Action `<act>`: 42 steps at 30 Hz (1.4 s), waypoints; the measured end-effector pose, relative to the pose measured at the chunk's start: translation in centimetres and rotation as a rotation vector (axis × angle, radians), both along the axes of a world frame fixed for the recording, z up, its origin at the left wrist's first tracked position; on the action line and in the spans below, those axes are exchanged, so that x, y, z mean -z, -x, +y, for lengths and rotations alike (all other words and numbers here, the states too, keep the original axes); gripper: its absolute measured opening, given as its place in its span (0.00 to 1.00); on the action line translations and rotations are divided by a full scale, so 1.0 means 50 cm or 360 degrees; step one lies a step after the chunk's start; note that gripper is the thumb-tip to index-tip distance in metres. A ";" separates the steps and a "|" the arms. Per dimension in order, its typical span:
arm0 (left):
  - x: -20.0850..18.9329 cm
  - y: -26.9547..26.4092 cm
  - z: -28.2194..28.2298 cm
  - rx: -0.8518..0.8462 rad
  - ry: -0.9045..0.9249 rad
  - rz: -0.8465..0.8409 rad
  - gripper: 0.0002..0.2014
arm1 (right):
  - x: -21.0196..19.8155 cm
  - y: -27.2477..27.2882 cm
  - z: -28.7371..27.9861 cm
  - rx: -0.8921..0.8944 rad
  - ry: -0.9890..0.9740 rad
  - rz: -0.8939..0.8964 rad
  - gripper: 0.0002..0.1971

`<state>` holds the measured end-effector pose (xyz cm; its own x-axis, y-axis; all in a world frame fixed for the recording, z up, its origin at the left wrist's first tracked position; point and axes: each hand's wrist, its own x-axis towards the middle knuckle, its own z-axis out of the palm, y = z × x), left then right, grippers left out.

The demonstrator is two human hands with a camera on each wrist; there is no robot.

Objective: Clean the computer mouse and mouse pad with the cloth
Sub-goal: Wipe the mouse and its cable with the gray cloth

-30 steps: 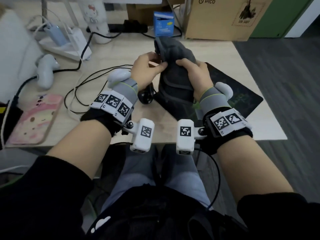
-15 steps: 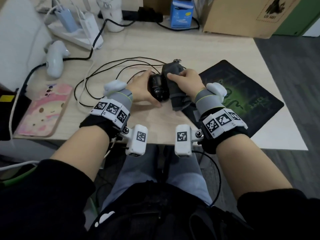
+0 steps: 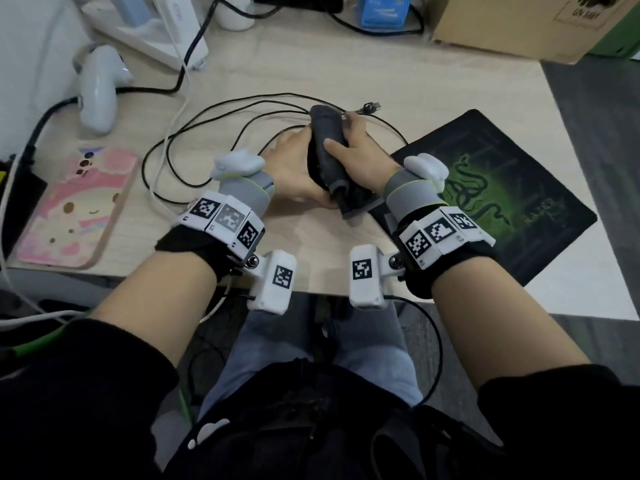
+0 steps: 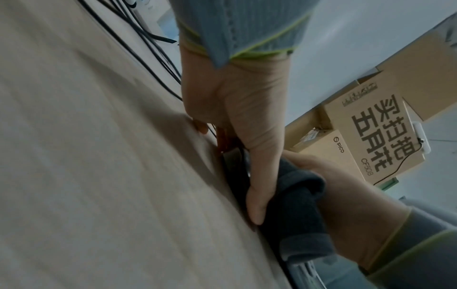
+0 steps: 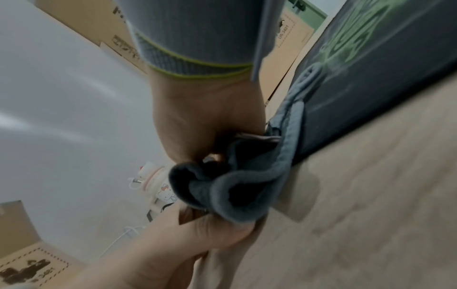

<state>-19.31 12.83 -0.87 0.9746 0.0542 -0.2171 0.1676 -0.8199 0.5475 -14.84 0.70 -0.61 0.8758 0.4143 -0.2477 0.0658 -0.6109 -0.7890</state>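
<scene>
On the wooden desk, a dark grey cloth lies draped over the black computer mouse, which is almost fully hidden under it. Only a dark sliver of the mouse shows beneath my left thumb. My left hand grips the mouse from its left side. Around the cloth my right hand is curled, pressing it onto the mouse's top and right side. The black mouse pad with a green logo lies just right of my hands, and a corner of the cloth rests on its near edge.
Black cables loop over the desk left of and behind the mouse. A white controller and a pink phone lie at the left. A cardboard box and a blue box stand at the back.
A second ago both hands held the cloth up above the desk. They came down, the left hand took the mouse, and the right hand now wraps the cloth over it.
</scene>
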 end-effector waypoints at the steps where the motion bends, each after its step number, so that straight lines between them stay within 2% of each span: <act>1: -0.003 0.004 -0.003 -0.0010 -0.0004 -0.0013 0.47 | -0.006 -0.002 0.001 -0.0036 0.0050 -0.0035 0.31; 5: -0.002 0.009 -0.015 -0.0078 0.0049 -0.0008 0.52 | -0.018 -0.005 -0.005 -0.0073 0.0180 -0.0324 0.08; 7: 0.002 0.009 -0.017 -0.0113 0.0096 0.0013 0.55 | -0.025 0.002 -0.014 -0.0047 0.0243 -0.0461 0.03; 10: 0.008 0.002 -0.014 -0.0142 0.0136 0.0003 0.55 | -0.033 0.010 -0.022 -0.0025 0.0374 -0.0592 0.09; 13: 0.007 0.005 -0.013 -0.0177 0.0171 0.0014 0.57 | -0.035 0.008 -0.013 -0.0048 0.0302 -0.0449 0.10; 16: 0.003 0.008 -0.012 -0.0181 0.0230 0.0005 0.58 | -0.038 0.002 -0.002 -0.0113 0.0394 -0.0330 0.16; 19: 0.003 0.005 -0.012 -0.0217 0.0267 0.0000 0.58 | -0.037 0.008 -0.002 -0.0204 0.0375 -0.0313 0.11; 22: 0.053 -0.022 -0.006 -0.0167 0.0334 -0.0095 0.57 | -0.032 0.018 -0.018 -0.0145 0.0320 -0.0364 0.08; 24: 0.071 -0.029 0.003 -0.0205 0.0386 -0.0090 0.61 | -0.035 0.030 -0.034 -0.0109 0.0303 -0.0410 0.10; 26: 0.040 -0.003 -0.005 -0.0202 0.0396 -0.0010 0.67 | -0.039 0.050 -0.058 -0.0102 0.0316 -0.0451 0.09; 28: 0.018 0.013 -0.007 -0.0178 0.0375 0.0006 0.70 | -0.039 0.067 -0.070 -0.0104 0.0328 -0.0487 0.02; 31: 0.013 0.015 -0.010 -0.0140 0.0408 0.0000 0.72 | -0.028 0.086 -0.066 -0.0169 0.0458 -0.0537 0.22; 33: 0.017 0.012 -0.009 -0.0140 0.0379 0.0033 0.72 | -0.021 0.086 -0.045 -0.0222 0.0520 -0.0539 0.30; 35: 0.013 0.013 -0.010 -0.0175 0.0305 0.0060 0.70 | -0.016 0.064 -0.024 -0.0233 0.0528 -0.0479 0.31; 39: 0.005 0.016 -0.014 -0.0238 0.0233 0.0068 0.67 | -0.017 0.013 -0.003 -0.0197 0.0470 -0.0235 0.25; 42: 0.004 0.016 -0.014 -0.0250 0.0206 0.0034 0.68 | -0.009 0.017 -0.002 -0.0239 0.0361 -0.0242 0.24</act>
<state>-20.11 12.15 -1.07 0.9514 0.1757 -0.2530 0.3010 -0.7055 0.6416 -15.67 0.62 -0.15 0.8431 0.4910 -0.2192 0.2756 -0.7446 -0.6079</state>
